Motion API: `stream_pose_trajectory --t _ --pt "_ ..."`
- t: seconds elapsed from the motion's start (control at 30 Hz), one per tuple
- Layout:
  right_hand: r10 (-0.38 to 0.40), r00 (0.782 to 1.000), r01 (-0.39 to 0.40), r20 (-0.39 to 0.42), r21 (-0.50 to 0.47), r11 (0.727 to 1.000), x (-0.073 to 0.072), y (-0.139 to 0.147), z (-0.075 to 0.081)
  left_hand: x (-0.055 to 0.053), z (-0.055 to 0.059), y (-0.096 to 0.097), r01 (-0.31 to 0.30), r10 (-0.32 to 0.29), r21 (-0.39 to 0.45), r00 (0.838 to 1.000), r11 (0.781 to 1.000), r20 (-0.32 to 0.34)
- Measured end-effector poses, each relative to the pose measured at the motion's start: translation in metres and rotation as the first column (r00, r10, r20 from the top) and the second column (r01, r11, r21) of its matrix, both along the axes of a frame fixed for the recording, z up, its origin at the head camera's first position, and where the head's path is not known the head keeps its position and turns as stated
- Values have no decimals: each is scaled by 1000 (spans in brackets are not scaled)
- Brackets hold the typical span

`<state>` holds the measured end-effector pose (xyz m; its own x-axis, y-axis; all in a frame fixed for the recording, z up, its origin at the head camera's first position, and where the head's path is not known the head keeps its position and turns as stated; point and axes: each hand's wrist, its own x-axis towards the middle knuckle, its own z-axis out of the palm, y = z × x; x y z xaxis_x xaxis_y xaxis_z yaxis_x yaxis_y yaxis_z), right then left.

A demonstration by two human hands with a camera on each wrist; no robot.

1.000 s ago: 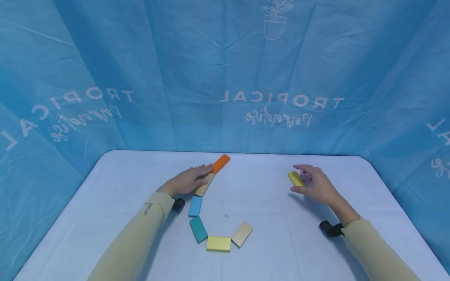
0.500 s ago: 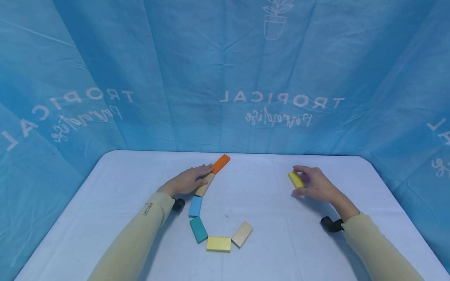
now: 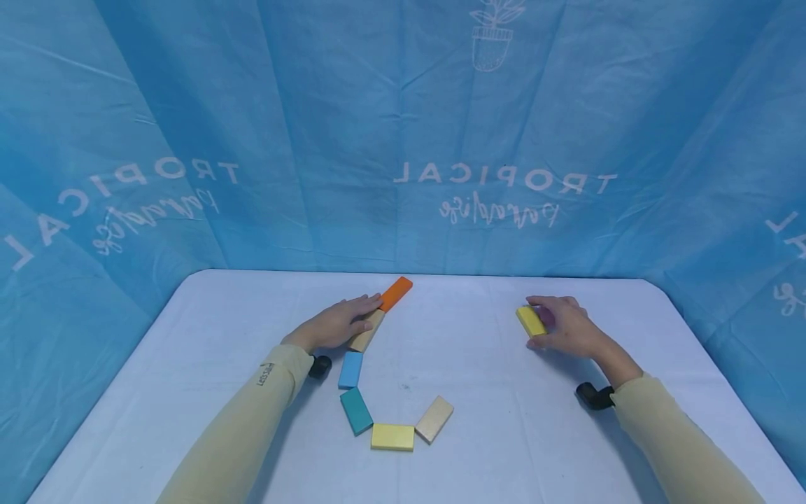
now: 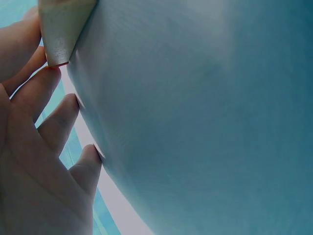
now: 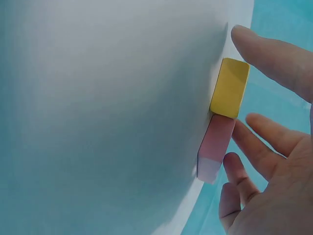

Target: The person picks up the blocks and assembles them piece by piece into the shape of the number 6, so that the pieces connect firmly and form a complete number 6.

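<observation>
Lying nearest, a front yellow block (image 3: 392, 437) rests flat on the desk (image 3: 478, 462), with a near tan block (image 3: 434, 420) at one end and a teal block (image 3: 356, 411) at the other; a blue block (image 3: 350, 370) follows. Beyond, the left hand (image 3: 336, 323) rests, fingers extended, on the far tan block (image 3: 365, 339), fingertips by the orange block (image 3: 396, 294). Well apart, the right hand (image 3: 569, 329) spreads its fingers loosely around the back yellow block (image 3: 532, 321) and pink block (image 5: 215, 142), which sit end to end; its thumb looks clear, though contact is hard to tell. The blocks look light, stiff and sturdy; smooth faces may slip, so pinching across the long edges should suit. A blue curtain (image 3: 352, 84) hangs behind.
</observation>
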<state>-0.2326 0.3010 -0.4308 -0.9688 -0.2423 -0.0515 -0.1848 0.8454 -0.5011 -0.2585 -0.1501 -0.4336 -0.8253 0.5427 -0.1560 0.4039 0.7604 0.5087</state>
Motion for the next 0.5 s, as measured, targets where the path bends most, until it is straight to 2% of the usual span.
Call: stream_pose_trajectory --t 0.2,0.5 --pt "18 1000 -17 -13 51 999 -4 1 -1 0 -1 0 -1 1 2 1000 1000 1" --pt "22 999 -20 -24 72 997 -5 0 1 1 1 1 -1 1 -4 1000 1000 3"
